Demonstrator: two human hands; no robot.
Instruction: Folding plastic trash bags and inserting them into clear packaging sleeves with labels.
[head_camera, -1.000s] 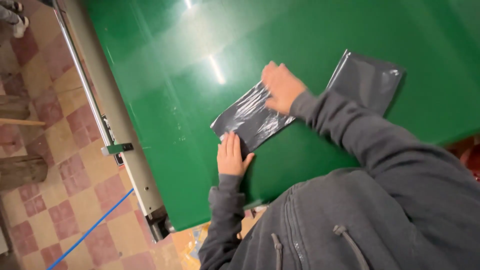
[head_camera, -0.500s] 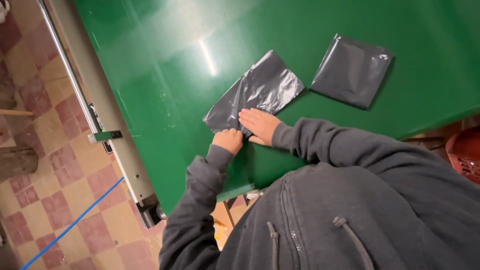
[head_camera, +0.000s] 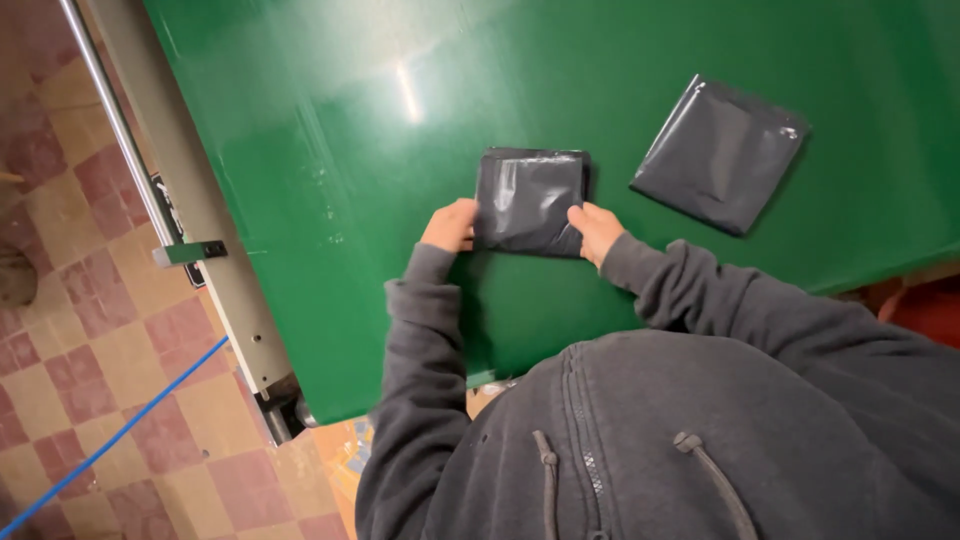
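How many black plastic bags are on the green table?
2. One folded black bag lies between the left hand and right hand. The other bag lies flat to its right, untouched. More could lie outside the picture.

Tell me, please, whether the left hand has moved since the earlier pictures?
Yes: the left hand went from the table's near edge up to the folded black plastic bag.

On the green table (head_camera: 330, 150), the left hand (head_camera: 450, 226) and right hand (head_camera: 597, 230) grip the two sides of a folded black bag (head_camera: 528, 200). A second bag (head_camera: 720, 152) lies flat to the right, apart.
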